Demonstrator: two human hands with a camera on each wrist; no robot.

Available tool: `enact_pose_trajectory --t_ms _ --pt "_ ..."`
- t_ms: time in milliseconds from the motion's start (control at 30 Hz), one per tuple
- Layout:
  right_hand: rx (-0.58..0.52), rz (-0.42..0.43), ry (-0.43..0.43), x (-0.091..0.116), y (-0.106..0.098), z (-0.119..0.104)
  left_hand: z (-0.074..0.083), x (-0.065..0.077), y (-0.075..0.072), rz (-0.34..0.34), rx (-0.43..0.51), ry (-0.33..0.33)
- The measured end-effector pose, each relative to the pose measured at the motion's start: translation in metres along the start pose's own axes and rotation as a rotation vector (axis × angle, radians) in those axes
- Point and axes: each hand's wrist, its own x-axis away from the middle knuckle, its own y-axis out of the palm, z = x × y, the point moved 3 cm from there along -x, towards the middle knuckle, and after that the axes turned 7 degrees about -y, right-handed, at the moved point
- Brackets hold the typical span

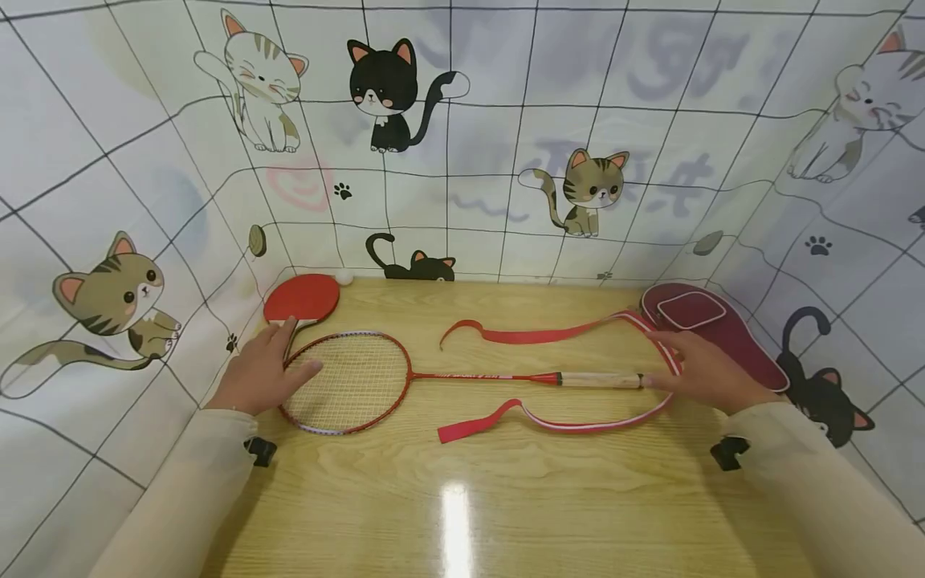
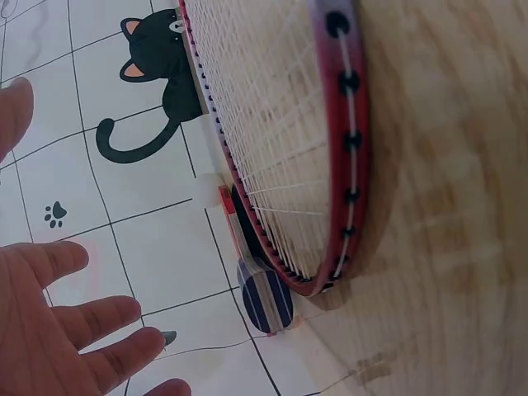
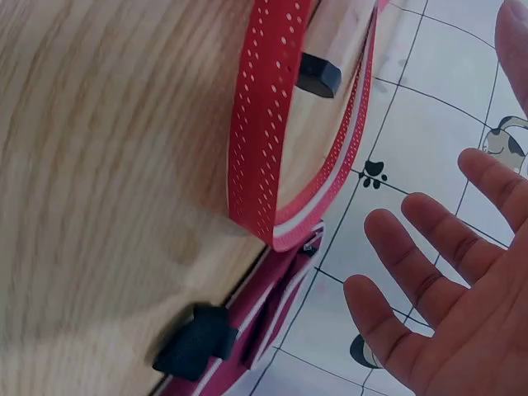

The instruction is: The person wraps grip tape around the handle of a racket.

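The racket (image 1: 462, 376) lies flat across the surface (image 1: 549, 482), head (image 1: 350, 381) to my left and handle (image 1: 600, 380) to my right, probably so I can reach either end. A red tape (image 1: 531, 337) bends in a wide U around the handle's black cap (image 1: 640, 380); its own stiffness seems to hold it on edge. My hands are well apart, fingers spread, gripping nothing: left hand (image 1: 260, 373) by the head, right hand (image 1: 704, 373) by the cap. A bat (image 1: 302, 299), a ball (image 1: 344, 277) and a case (image 1: 737, 333) sit further back, likely to leave me room. The surface is shiny pale wood-grain, with cat-print walls (image 1: 491, 88) on three sides.
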Motion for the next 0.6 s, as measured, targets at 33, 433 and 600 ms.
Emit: enact_pose_trajectory --t_ms 33,433,600 --pt "-0.004 -0.005 0.001 0.0 0.002 0.001 -0.001 0.0 0.001 -0.004 0.003 -0.003" --pt "-0.037 -0.096 0.004 -0.008 0.023 0.006 -0.012 0.007 0.014 -0.11 0.049 -0.057" --pt "-0.042 -0.13 0.019 -0.011 0.029 0.007 -0.021 0.007 0.025 -0.132 0.066 -0.059"
